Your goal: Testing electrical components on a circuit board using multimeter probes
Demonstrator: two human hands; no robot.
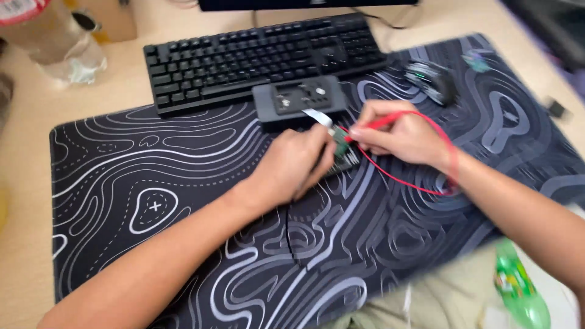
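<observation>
Sitting near the middle of the patterned desk mat, a small green circuit board lies between the two hands, mostly covered by them and blurred. The left hand is closed over the board's near-left side, fingers curled around its edge and pinning it to the mat. The right hand comes in from the right, thumb and fingers pinched on a red probe whose tip points left and slightly down at the board's top edge, just beside the left fingertips. The probe's long axis runs roughly left to right, and its thin red wire loops back around the right wrist. So the board lies directly left of the right hand, and under the left one. A white flat ribbon cable runs from the board up to a dark grey box, which rests against the black keyboard. A green plastic bottle lies at the lower right, well apart on the worktop.
</observation>
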